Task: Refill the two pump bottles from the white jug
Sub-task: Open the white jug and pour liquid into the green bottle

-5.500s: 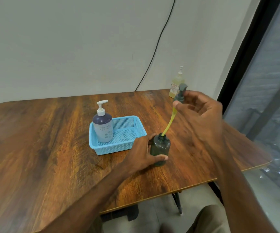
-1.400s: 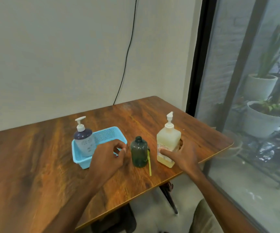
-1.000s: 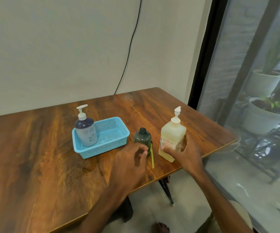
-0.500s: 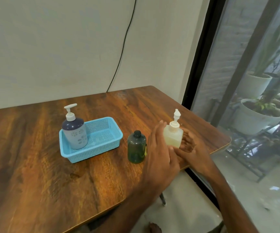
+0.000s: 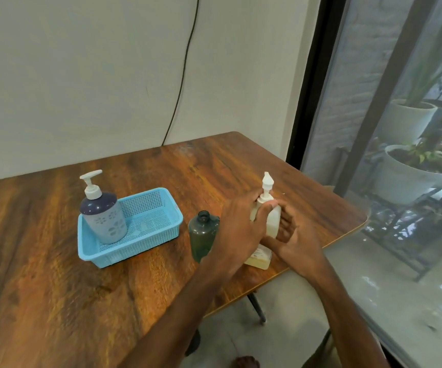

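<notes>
Fingers of left hand (image 5: 238,229) curled round white jug (image 5: 273,221) neck, right hand (image 5: 297,240) fingers apparently wrapped behind its body

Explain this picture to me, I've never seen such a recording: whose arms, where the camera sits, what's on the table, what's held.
No machine here: a person works with bare hands, and one camera worn on their head looks down, so the arms enter from below. On the wooden table stands a blue basket with a blue-and-white pump bottle inside, and beside it a dark green bottle with an open neck, no pump. Both hands grip the white jug, which has a pump top: the left hand near its neck, the right hand round its body.
</notes>
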A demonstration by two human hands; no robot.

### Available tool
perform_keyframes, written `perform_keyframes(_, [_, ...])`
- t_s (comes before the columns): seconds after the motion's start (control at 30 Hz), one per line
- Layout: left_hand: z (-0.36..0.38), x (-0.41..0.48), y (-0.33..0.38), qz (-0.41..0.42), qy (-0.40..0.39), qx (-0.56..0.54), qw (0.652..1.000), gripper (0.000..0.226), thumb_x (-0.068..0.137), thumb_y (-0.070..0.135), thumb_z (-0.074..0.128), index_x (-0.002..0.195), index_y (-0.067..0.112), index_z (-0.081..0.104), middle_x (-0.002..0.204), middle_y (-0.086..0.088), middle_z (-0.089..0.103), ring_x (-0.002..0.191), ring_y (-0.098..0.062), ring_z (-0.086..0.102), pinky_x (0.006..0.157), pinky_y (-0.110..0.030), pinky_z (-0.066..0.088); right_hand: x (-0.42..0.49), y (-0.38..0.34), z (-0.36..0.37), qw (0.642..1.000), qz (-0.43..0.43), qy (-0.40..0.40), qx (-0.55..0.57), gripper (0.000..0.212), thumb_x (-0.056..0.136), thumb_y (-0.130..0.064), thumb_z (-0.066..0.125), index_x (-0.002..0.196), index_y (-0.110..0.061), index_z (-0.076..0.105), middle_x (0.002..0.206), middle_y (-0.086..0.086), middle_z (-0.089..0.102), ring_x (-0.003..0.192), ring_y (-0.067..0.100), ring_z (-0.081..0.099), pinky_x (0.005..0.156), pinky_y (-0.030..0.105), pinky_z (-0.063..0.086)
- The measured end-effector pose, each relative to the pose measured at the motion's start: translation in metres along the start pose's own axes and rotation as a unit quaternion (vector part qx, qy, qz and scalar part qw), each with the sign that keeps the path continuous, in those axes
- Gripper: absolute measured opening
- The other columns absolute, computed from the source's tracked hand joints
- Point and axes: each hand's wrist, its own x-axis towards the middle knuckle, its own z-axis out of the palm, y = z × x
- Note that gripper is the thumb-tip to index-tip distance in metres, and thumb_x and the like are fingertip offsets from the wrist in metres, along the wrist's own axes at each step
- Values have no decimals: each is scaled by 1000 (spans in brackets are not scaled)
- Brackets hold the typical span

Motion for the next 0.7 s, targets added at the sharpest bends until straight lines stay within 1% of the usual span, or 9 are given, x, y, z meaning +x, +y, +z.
perform_keyframes(0.1, [5,-4,7,-21,55,35,998,32,97,41,71,120,19,73,106,8,76,92,-2,65,80,-8,47,-5,1,8,999,-9,32,-17,75,68,-20,92,133,-28,55,125,-18,67,117,4,65,96,27,55])
perform_keyframes(0.13, [7,-4,8,-41,72,31,996,36,92,44,75,119,21,73,106,10,75,92,-1,64,78,-3,44,-7,2,11,999,-16,41,-22,75,69,-17,92,134,-26,55,125,-18,67,117,4,65,96,28,55])
perform_keyframes(0.2, [11,1,7,-86,105,-14,991,41,79,50,86,106,24,68,99,13,72,86,-3,65,75,-10,50,-9,2,14,998,-20,56,-35,77,71,-17,92,138,-20,53,123,-24,65,116,-1,64,94,23,55])
perform_keyframes(0.3, [24,11,8,-107,128,-43,985,44,76,53,87,89,27,54,85,8,62,80,-14,62,73,-34,56,-10,3,15,997,-23,55,-43,74,72,-9,90,133,-23,50,112,-41,61,109,-11,62,83,11,52])
perform_keyframes(0.43, [37,19,10,-131,82,0,988,40,90,60,69,109,27,59,102,10,65,98,-12,62,87,-33,55,-10,2,16,998,-26,48,-42,81,73,-7,88,140,-23,46,117,-36,59,111,-13,60,83,8,50])
perform_keyframes(0.5, [37,17,3,-118,49,21,992,46,93,68,56,109,25,64,98,9,68,94,-12,65,88,-41,57,-10,-1,15,998,-36,46,-36,82,74,-4,87,144,-21,46,127,-28,60,116,-9,60,89,11,51])
perform_keyframes(0.57, [34,6,-2,-89,29,-8,996,38,98,61,54,111,27,63,99,10,68,95,-11,66,89,-44,57,-10,-1,14,998,-43,47,-27,83,77,-2,85,147,-21,45,134,-21,61,122,-1,60,96,20,53])
perform_keyframes(0.63, [25,-10,-4,-67,5,-62,996,30,105,47,53,129,30,57,116,12,66,109,-8,64,96,-40,55,-10,0,14,997,-46,50,-27,80,77,-5,86,145,-23,47,134,-15,61,123,5,61,99,31,55])
perform_keyframes(0.7, [14,-21,-6,-48,-20,-87,995,32,109,41,48,140,32,51,128,15,63,119,-3,60,101,-35,53,-10,3,15,997,-42,54,-34,75,75,-12,88,139,-25,50,130,-14,62,120,8,62,98,39,57])
